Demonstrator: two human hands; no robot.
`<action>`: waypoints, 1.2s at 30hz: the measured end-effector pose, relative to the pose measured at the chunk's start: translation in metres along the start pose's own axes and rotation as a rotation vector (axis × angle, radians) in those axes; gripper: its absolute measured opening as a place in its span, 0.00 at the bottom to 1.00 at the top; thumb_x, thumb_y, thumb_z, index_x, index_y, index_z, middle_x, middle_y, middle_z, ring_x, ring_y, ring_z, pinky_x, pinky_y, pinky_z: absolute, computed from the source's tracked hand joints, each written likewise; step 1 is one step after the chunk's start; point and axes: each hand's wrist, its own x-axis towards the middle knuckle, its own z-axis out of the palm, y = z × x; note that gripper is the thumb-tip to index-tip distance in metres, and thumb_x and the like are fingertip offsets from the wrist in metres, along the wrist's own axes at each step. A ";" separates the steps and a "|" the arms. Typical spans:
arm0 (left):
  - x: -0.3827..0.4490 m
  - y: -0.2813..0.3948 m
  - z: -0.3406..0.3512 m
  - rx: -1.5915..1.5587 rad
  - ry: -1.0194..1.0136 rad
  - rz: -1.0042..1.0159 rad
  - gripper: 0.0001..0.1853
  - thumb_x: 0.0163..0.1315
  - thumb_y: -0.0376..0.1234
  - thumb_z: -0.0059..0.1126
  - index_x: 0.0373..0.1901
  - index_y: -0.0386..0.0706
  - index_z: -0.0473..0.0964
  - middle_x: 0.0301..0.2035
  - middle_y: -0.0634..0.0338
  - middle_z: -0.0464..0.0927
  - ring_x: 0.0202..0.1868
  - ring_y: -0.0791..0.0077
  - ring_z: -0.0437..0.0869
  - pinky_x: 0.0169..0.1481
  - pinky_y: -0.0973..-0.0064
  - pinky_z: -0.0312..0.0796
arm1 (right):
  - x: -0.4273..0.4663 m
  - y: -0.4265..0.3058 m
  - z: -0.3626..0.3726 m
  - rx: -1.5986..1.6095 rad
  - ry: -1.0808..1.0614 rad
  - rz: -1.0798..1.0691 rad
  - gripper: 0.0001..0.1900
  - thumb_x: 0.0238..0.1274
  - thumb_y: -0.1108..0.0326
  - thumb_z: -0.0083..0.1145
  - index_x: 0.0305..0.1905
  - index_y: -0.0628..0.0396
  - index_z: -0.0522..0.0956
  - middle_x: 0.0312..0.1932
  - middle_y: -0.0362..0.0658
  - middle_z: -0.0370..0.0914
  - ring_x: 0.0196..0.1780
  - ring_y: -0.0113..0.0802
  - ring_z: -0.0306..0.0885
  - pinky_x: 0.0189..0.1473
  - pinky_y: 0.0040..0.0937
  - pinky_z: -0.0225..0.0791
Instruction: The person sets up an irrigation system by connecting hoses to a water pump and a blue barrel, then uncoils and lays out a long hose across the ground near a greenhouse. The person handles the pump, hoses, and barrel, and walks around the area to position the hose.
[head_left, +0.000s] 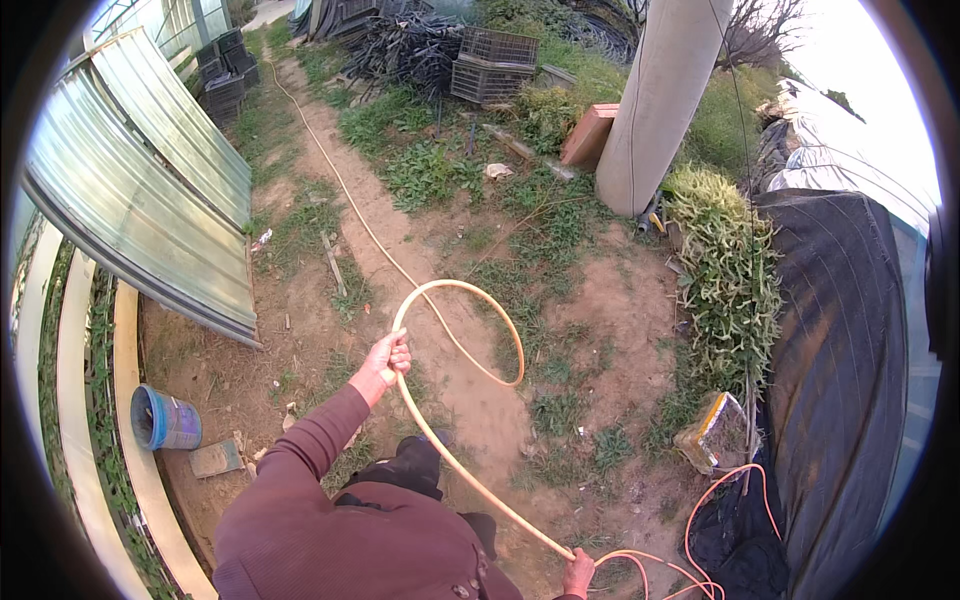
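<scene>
A pale orange hose (487, 484) runs across the front of my body between my two hands. My left hand (390, 357), arm stretched forward, is closed around it. Beyond that fist the hose rises into a loop, drops to the ground and trails away along the dirt path. Low at the right, my right hand (579, 573) grips the same hose near my side. Past it, orange coils (697, 574) spread toward a black sheet.
Corrugated translucent panels (172, 180) and a blue bucket (166, 420) stand to the left. Ahead right rises a thick concrete post (660, 112) beside a leaning red slab (590, 135). A dark tarp (832, 337) and a white foam box (720, 435) line the right. Black crates (493, 66) sit farther off.
</scene>
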 end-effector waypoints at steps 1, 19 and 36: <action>-0.011 0.019 -0.020 -0.012 -0.001 -0.012 0.15 0.60 0.38 0.61 0.21 0.49 0.64 0.12 0.73 0.57 0.10 0.87 0.57 0.14 0.84 0.52 | -0.005 0.009 -0.010 -0.014 0.005 0.001 0.16 0.55 0.58 0.62 0.23 0.58 0.75 0.21 0.55 0.76 0.28 0.57 0.74 0.30 0.51 0.64; -0.389 -0.083 -0.379 1.319 1.933 -0.410 0.26 0.57 0.36 0.55 0.56 0.37 0.63 0.57 0.47 0.67 0.59 0.53 0.71 0.56 0.59 0.70 | 0.011 -0.040 -0.043 0.123 0.135 -0.118 0.14 0.48 0.56 0.67 0.22 0.53 0.78 0.16 0.50 0.75 0.24 0.51 0.77 0.25 0.45 0.67; -0.234 -0.471 0.056 1.429 -1.061 -1.375 0.17 0.70 0.39 0.44 0.53 0.37 0.65 0.38 0.48 0.77 0.32 0.66 0.81 0.33 0.75 0.74 | -0.114 -0.216 -0.030 0.477 0.530 -0.540 0.13 0.40 0.70 0.58 0.36 0.59 0.75 0.38 0.50 0.74 0.45 0.43 0.75 0.47 0.40 0.69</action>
